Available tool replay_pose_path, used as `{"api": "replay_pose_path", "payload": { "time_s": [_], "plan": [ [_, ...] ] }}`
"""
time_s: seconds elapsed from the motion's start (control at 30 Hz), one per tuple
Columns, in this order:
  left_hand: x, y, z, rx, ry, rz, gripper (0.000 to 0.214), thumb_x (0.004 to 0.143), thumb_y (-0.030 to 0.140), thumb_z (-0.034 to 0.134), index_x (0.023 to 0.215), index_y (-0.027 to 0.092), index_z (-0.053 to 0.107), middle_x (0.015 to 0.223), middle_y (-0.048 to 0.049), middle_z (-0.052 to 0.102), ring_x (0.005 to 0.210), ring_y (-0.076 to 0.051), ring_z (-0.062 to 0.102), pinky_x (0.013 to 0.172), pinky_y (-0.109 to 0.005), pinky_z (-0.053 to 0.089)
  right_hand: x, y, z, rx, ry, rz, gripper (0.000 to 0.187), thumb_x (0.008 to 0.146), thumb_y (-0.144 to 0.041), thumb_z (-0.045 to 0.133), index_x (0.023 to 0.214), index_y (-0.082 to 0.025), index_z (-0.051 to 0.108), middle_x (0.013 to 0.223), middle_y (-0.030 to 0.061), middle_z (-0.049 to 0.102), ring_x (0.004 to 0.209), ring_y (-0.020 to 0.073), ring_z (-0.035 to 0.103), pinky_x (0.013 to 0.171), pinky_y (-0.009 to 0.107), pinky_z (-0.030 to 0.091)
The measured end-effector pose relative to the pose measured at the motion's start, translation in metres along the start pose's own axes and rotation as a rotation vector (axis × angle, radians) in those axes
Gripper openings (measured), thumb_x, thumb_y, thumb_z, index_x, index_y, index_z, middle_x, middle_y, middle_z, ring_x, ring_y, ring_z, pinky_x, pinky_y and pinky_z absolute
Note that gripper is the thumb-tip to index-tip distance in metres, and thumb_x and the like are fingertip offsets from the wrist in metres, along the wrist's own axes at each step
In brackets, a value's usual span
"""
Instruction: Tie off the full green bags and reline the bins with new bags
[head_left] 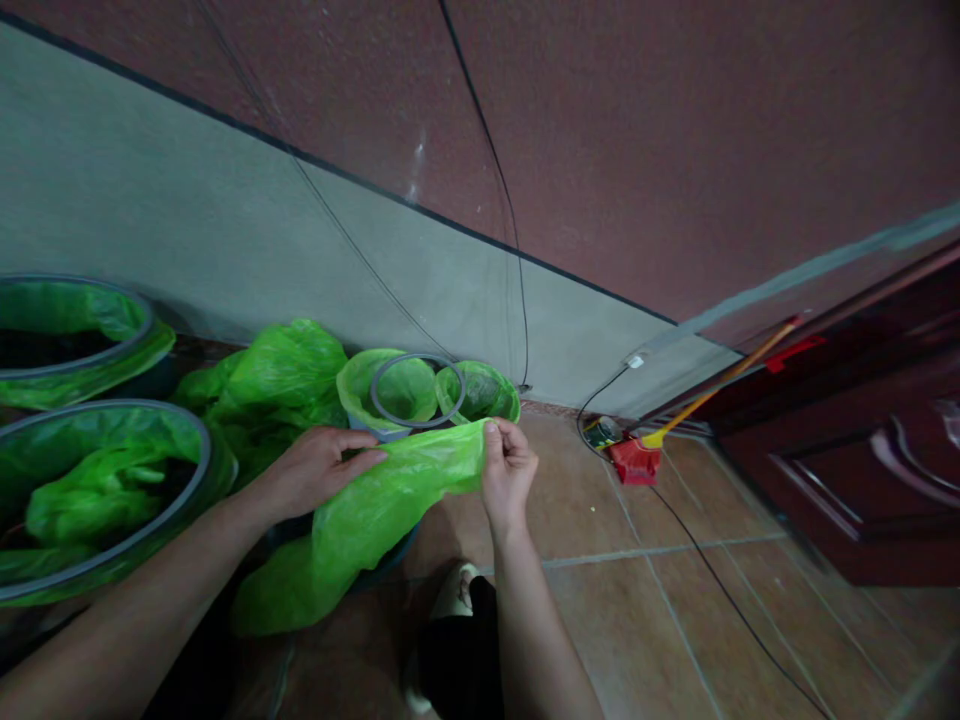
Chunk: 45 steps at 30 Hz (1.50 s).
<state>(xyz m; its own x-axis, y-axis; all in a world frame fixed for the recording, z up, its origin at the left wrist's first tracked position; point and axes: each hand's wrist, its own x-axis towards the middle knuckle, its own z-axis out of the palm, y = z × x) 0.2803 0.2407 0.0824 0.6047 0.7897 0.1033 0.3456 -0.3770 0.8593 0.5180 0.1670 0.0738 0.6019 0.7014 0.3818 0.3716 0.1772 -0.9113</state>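
Observation:
A green plastic bag (397,480) stretches between my two hands, its lower part hanging down to the left. My left hand (322,462) pinches its upper edge, thumb and fingers closed. At the bag's right end, my right hand (510,470) grips a corner between thumb and fingers. Beneath the bag is a dark bin (401,555), mostly hidden. Just beyond my hands stand a small green-lined bin (352,390) and another small lined bin (499,385). A loose grey ring (382,405) lies across their tops.
Two large bins with green liners, the nearer one (206,455) and the farther one (142,315), stand at left. Beside them is a heap of green bags (289,370). A red dustpan (636,462), a yellow-handled broom (712,390) and a black cable (720,575) lie toward the door (862,480).

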Motion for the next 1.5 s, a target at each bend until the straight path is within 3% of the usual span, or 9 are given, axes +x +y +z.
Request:
{"api": "replay_pose_path", "payload": {
  "time_s": [0.37, 0.7, 0.77, 0.87, 1.0, 1.1, 1.17, 1.3, 1.5],
  "plan": [
    [-0.002, -0.034, -0.033, 0.471, 0.269, 0.001, 0.037, 0.087, 0.050, 0.055, 0.093, 0.021, 0.078, 0.095, -0.0030, 0.080, 0.091, -0.025, 0.071, 0.089, -0.035, 0.051, 0.008, 0.003, -0.017, -0.036, 0.113, -0.055, 0.034, 0.089, -0.047, 0.060, 0.089, -0.014, 0.071, 0.082, 0.0071, 0.073, 0.077, 0.0195, 0.065, 0.073, 0.031, 0.051],
    [-0.010, -0.027, -0.055, 0.744, 0.442, -0.362, 0.046, 0.083, 0.031, 0.046, 0.116, 0.019, 0.076, 0.120, -0.0063, 0.076, 0.103, -0.028, 0.071, 0.097, -0.038, 0.052, 0.020, 0.003, -0.041, -0.076, 0.382, -0.028, 0.034, 0.087, -0.047, 0.061, 0.082, -0.014, 0.069, 0.077, 0.0061, 0.071, 0.070, 0.0177, 0.062, 0.068, 0.029, 0.050],
    [-0.011, -0.028, -0.058, 0.799, 0.398, -0.449, 0.048, 0.087, 0.032, 0.043, 0.122, 0.018, 0.073, 0.124, -0.0083, 0.075, 0.105, -0.029, 0.071, 0.095, -0.040, 0.053, 0.022, 0.004, -0.045, -0.056, 0.412, -0.019, 0.034, 0.087, -0.047, 0.062, 0.082, -0.014, 0.068, 0.076, 0.0057, 0.070, 0.068, 0.0172, 0.061, 0.067, 0.029, 0.050],
    [-0.012, -0.034, -0.053, 0.849, 0.134, -0.579, 0.050, 0.094, 0.032, 0.037, 0.129, 0.015, 0.068, 0.124, -0.0151, 0.073, 0.109, -0.033, 0.069, 0.093, -0.044, 0.052, 0.022, 0.006, -0.046, -0.053, 0.401, -0.013, 0.035, 0.087, -0.048, 0.062, 0.083, -0.014, 0.067, 0.076, 0.0057, 0.069, 0.068, 0.0171, 0.061, 0.066, 0.028, 0.050],
    [-0.014, -0.042, -0.031, 0.838, -0.208, -0.600, 0.056, 0.089, 0.034, 0.050, 0.140, 0.013, 0.057, 0.143, -0.0214, 0.060, 0.129, -0.040, 0.058, 0.104, -0.058, 0.044, 0.011, 0.005, -0.031, -0.068, 0.193, -0.029, 0.036, 0.089, -0.049, 0.059, 0.086, -0.014, 0.069, 0.081, 0.0066, 0.072, 0.074, 0.0183, 0.064, 0.071, 0.029, 0.052],
    [-0.013, -0.035, -0.010, 0.804, -0.153, -0.506, 0.088, 0.077, 0.035, 0.066, 0.156, 0.015, 0.034, 0.161, -0.0237, 0.036, 0.142, -0.046, 0.041, 0.108, -0.069, 0.035, -0.007, -0.001, -0.009, -0.056, -0.074, -0.023, 0.032, 0.091, -0.045, 0.059, 0.089, -0.016, 0.071, 0.082, 0.0048, 0.073, 0.076, 0.0178, 0.065, 0.073, 0.029, 0.052],
    [-0.010, -0.026, 0.004, 0.656, -0.059, -0.285, 0.099, 0.076, 0.037, 0.069, 0.160, 0.014, 0.024, 0.167, -0.0226, 0.024, 0.149, -0.042, 0.032, 0.116, -0.063, 0.030, -0.020, -0.006, 0.008, -0.030, -0.257, -0.010, 0.027, 0.092, -0.041, 0.059, 0.091, -0.017, 0.072, 0.083, 0.0034, 0.073, 0.077, 0.0171, 0.066, 0.073, 0.028, 0.052],
    [-0.004, -0.012, 0.029, 0.176, -0.054, 0.112, 0.085, 0.081, 0.046, 0.066, 0.155, 0.018, 0.036, 0.157, -0.0127, 0.048, 0.141, -0.029, 0.048, 0.118, -0.041, 0.037, -0.039, -0.008, 0.034, 0.049, -0.558, -0.016, 0.019, 0.092, -0.032, 0.060, 0.100, -0.021, 0.073, 0.095, 0.0024, 0.075, 0.085, 0.0165, 0.068, 0.081, 0.028, 0.053],
    [0.002, -0.013, 0.030, 0.049, -0.034, -0.005, 0.043, 0.081, 0.040, 0.059, 0.118, 0.021, 0.071, 0.114, -0.0027, 0.077, 0.105, -0.024, 0.071, 0.096, -0.031, 0.052, -0.046, -0.003, 0.037, 0.017, -0.788, 0.104, 0.055, 0.079, -0.030, 0.078, 0.131, -0.024, 0.060, 0.110, 0.0031, 0.071, 0.083, 0.0144, 0.067, 0.077, 0.028, 0.055]
  ]
}}
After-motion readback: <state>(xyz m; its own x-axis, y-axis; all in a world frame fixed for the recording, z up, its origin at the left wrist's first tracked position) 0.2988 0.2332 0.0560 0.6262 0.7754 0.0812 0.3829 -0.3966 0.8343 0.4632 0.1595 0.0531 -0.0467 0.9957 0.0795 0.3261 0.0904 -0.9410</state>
